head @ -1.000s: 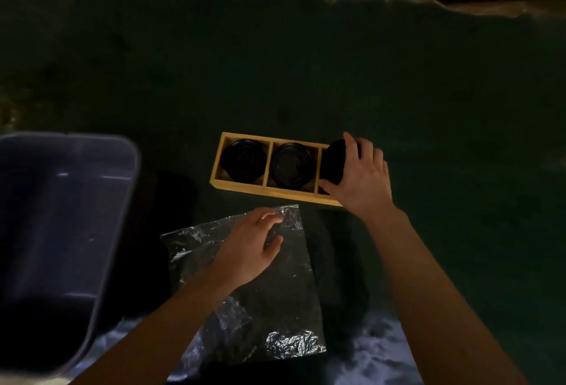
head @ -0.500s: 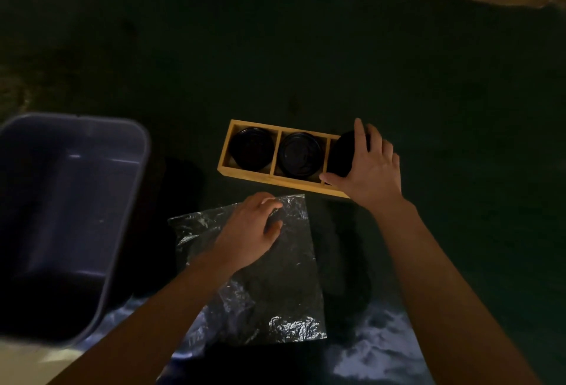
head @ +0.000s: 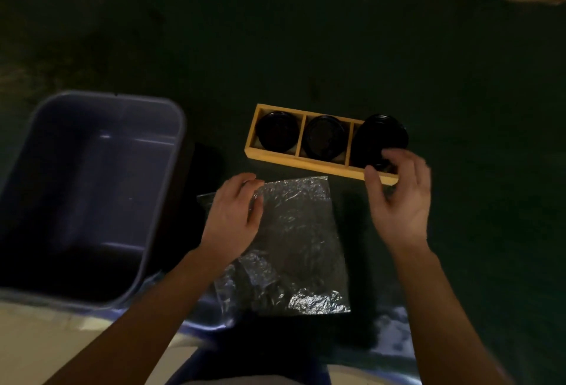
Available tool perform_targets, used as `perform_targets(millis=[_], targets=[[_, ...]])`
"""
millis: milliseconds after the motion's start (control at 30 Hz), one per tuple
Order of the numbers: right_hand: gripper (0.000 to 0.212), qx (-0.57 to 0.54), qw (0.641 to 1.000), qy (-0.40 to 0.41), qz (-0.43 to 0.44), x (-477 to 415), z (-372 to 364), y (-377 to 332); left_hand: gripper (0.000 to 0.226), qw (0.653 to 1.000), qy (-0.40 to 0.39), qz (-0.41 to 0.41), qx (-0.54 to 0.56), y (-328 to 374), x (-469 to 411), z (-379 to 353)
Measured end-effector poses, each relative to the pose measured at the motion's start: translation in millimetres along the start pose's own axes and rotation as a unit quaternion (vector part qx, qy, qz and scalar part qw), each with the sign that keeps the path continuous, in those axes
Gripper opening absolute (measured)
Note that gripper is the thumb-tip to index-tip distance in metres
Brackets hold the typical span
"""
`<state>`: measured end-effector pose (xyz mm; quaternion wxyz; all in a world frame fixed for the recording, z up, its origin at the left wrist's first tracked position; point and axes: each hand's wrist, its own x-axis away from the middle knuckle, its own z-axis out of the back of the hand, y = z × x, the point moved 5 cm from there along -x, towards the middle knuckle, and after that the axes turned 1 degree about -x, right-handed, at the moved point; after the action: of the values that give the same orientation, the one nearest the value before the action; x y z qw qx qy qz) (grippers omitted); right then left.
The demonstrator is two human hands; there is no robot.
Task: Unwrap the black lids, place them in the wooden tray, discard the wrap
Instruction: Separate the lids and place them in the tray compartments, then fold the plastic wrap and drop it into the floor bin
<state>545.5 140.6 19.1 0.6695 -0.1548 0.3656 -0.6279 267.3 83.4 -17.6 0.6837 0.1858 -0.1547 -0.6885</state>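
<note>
- Surface: dark green cloth [head: 306,47] over the work area, dimly lit.
- Wooden tray [head: 306,161], three compartments, lies mid-surface; one black lid [head: 277,134] in the left, one in the middle, a third lid [head: 381,138] tilted in the right, overhanging the rim.
- Right hand [head: 401,200] blurred, at the tray's right near corner, fingers loosely curled and parted, holding nothing.
- Left hand [head: 234,216] rests flat on the crinkled wrap [head: 303,246], fingers together.
- Grey bin [head: 92,185] stands left of the wrap.
</note>
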Motion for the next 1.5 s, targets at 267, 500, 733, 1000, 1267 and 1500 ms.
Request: perform_targets(millis=[267,500,733,1000,1267,1500], targets=[[0.048,0.028,0.961,-0.193,-0.197,84.1,-53.6,25.6,0.05,0.988,0.001,0.128,0.089,-39.3,55.8,14.4],[0.061,0.014,0.918,-0.238,-0.319,112.9,-75.9,37.8,0.068,0.882,-0.049,0.404,0.238,-77.8,89.3,-17.5],[0.02,-0.197,0.86,-0.237,-0.406,130.6,-83.1,32.5,0.039,0.716,-0.143,0.472,0.494,-83.6,109.3,-40.1],[0.025,-0.323,0.848,-0.191,-0.374,124.5,-39.6,19.3,0.03,0.709,-0.134,0.327,0.611,-68.6,96.5,-6.2],[0.073,-0.367,0.77,-0.265,-0.45,129.2,-31.9,15.5,0.015,0.647,-0.154,0.202,0.719,-29.0,81.7,50.9],[0.058,-0.411,0.809,-0.258,-0.331,89.2,-0.1,-16.7,0.008,0.739,-0.048,0.2,0.642,-10.8,65.8,93.5]])
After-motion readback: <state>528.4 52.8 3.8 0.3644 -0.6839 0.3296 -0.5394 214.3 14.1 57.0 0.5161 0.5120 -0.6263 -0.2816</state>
